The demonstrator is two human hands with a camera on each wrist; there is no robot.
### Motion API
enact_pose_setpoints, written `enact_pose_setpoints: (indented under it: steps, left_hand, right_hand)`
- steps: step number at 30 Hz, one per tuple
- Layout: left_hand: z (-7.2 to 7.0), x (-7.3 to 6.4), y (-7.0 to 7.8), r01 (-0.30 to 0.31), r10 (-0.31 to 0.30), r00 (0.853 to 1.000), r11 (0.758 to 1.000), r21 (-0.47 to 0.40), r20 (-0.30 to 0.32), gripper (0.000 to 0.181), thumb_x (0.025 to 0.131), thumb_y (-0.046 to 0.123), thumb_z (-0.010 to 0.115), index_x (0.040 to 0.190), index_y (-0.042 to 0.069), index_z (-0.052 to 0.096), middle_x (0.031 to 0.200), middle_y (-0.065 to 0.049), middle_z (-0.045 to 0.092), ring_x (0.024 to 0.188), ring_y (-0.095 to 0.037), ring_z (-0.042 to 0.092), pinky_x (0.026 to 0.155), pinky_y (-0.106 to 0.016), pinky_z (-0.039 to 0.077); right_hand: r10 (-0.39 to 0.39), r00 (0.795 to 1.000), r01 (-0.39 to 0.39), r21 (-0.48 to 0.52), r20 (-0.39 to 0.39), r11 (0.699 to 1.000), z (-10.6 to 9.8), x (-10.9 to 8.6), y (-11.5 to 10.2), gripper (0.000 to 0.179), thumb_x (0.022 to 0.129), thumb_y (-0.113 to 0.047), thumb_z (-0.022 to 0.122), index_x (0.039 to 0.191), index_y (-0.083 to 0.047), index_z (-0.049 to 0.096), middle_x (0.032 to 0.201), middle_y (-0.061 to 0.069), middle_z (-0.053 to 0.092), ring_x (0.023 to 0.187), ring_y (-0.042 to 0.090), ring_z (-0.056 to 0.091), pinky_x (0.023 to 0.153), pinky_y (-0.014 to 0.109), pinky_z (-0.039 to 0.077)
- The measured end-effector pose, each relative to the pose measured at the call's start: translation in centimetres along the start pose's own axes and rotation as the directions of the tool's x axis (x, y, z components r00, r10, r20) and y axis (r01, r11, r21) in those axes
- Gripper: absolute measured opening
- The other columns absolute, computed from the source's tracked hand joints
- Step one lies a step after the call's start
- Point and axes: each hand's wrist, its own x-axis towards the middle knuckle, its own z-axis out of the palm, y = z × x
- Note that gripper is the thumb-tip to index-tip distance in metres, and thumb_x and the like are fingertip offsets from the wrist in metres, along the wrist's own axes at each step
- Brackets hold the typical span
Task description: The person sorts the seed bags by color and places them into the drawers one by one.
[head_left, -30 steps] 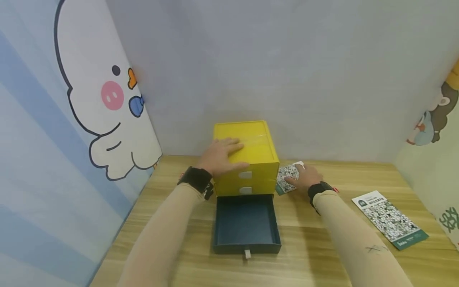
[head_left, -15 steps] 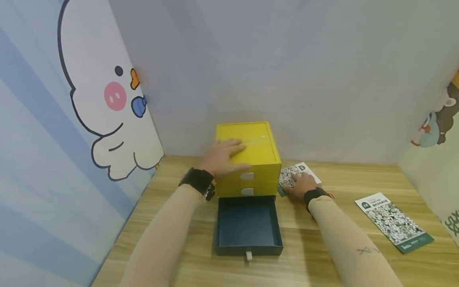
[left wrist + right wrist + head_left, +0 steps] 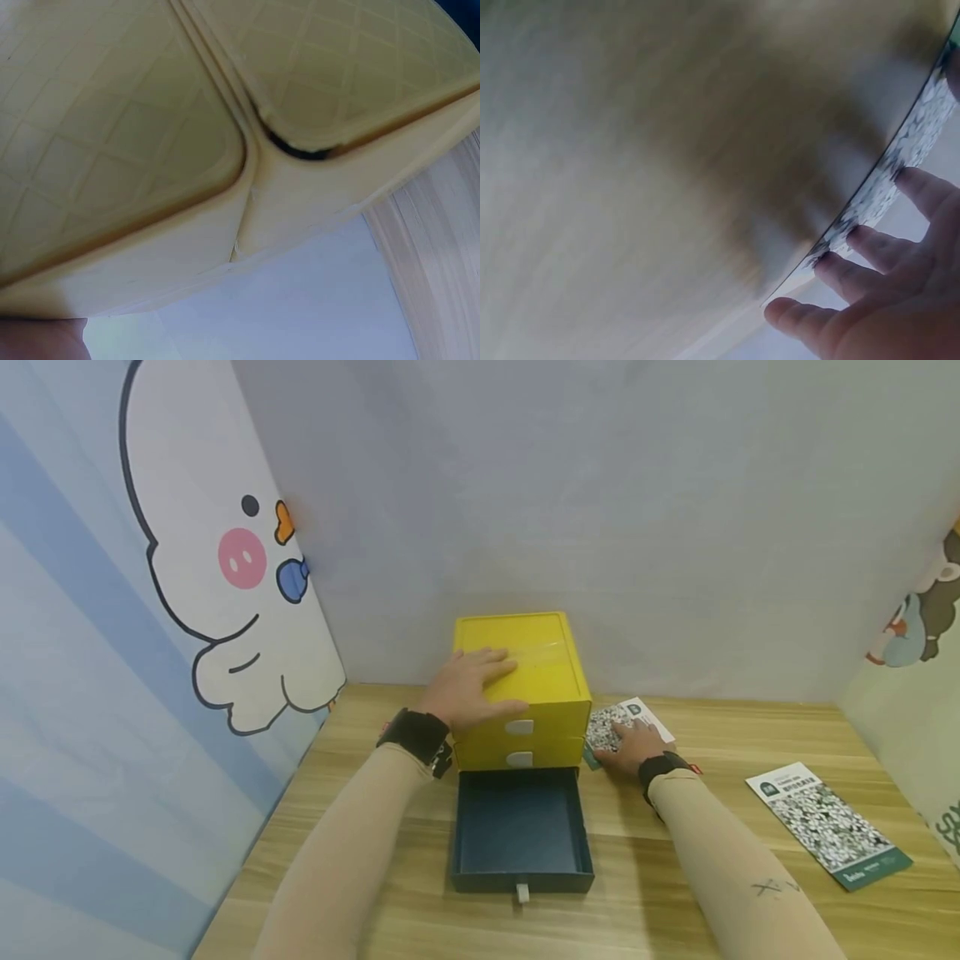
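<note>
A yellow box with drawers [image 3: 540, 672] stands against the back wall, and a dark blue drawer [image 3: 517, 827] with a white tab sticks out at its base. My left hand [image 3: 467, 689] rests on the left part of the box top, fingers stretched out and thumb over the front edge. Just right of the box lies a flat packet [image 3: 604, 727] printed with white flowers, slanted on the table. My right hand [image 3: 633, 750] touches it from the near side, fingers spread. In the right wrist view, the fingertips [image 3: 826, 264] sit on the packet's printed face.
A second flower-printed packet [image 3: 828, 827], with a green band at its near end, lies at the right of the wooden table [image 3: 660, 877]. A grey back wall [image 3: 675, 568] and a cartoon-printed panel [image 3: 187, 527] on the left bound the space.
My right hand has come nearer and down onto the packet, uncovering its white far end. The left hand stays on the box; the head view has shifted slightly.
</note>
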Motion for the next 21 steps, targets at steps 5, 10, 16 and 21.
enact_pose_setpoints:
  steps: [5,10,16,21]
  left_hand:
    - [0.1,0.1,0.0,0.000,0.000,1.000,1.000,0.012,0.001,0.079,0.084,0.072,0.051,0.147,0.025,0.043,0.153,0.002,0.035,0.143,-0.019,0.024,0.118,-0.049,0.007]
    - [-0.1,0.0,0.1,0.005,-0.005,1.000,1.000,0.000,0.004,0.078,0.084,0.071,0.052,0.147,0.024,0.043,0.153,0.002,0.035,0.143,-0.019,0.025,0.118,-0.049,0.007]
    - [-0.3,0.0,0.2,0.005,-0.005,1.000,1.000,0.001,0.010,0.078,0.085,0.069,0.053,0.147,0.024,0.043,0.153,0.002,0.035,0.143,-0.019,0.024,0.118,-0.049,0.007]
    - [-0.2,0.0,0.2,0.006,-0.006,1.000,1.000,-0.004,0.007,0.077,0.085,0.069,0.053,0.147,0.023,0.043,0.153,0.001,0.035,0.143,-0.019,0.025,0.118,-0.049,0.007]
  right_hand:
    - [0.010,1.000,-0.010,-0.004,0.012,1.000,-0.4,-0.4,-0.2,0.077,0.089,-0.055,0.059,0.146,-0.006,0.040,0.146,0.032,0.032,0.131,0.053,0.030,0.094,0.079,0.026]
    - [-0.027,1.000,0.027,-0.011,-0.001,1.000,-0.6,-0.7,-0.1,0.076,0.089,-0.053,0.060,0.145,-0.005,0.043,0.144,0.032,0.035,0.130,0.053,0.033,0.092,0.075,0.032]
    - [-0.052,0.999,0.052,-0.024,0.003,0.998,-0.6,-1.1,0.2,0.075,0.090,-0.052,0.060,0.145,-0.005,0.042,0.144,0.032,0.036,0.130,0.052,0.033,0.092,0.074,0.034]
    - [-0.076,0.997,0.076,-0.022,0.002,0.997,-0.6,-1.4,0.5,0.076,0.088,-0.053,0.061,0.144,-0.004,0.044,0.144,0.032,0.036,0.130,0.053,0.033,0.090,0.074,0.036]
